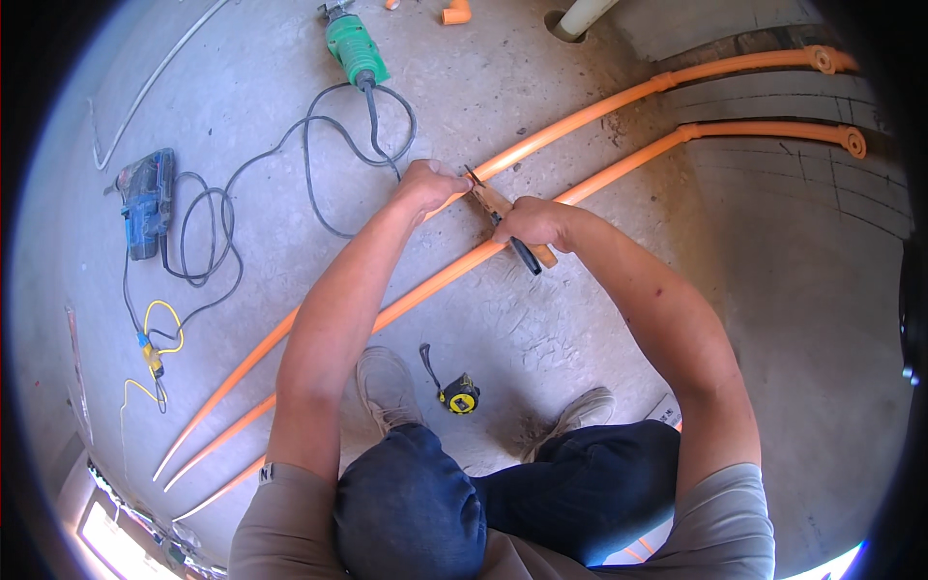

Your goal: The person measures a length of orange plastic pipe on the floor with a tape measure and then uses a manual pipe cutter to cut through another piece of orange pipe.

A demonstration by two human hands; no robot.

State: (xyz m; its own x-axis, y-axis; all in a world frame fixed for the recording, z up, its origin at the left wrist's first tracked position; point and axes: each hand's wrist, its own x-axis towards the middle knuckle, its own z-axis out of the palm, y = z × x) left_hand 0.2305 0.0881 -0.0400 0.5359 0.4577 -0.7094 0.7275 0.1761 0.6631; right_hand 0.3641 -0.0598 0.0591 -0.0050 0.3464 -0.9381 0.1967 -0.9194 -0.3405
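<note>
Two long orange pipes run across the floor, an upper pipe (570,123) and a lower pipe (440,278). My left hand (426,190) is closed around the upper pipe near the middle of the view. Closed on the handles of an orange and black pipe cutter (491,201), my right hand (535,222) is just above the lower pipe. The cutter's dark jaw end lies at the upper pipe, right beside my left fingers. Whether its blade touches the pipe, I cannot tell.
Between my shoes lies a yellow and black tape measure (459,393). A green corded power tool (353,46) and a blue drill (147,205) lie at the far left with looping cables. Orange fittings (456,13) sit at the back. The wall (822,261) rises on the right.
</note>
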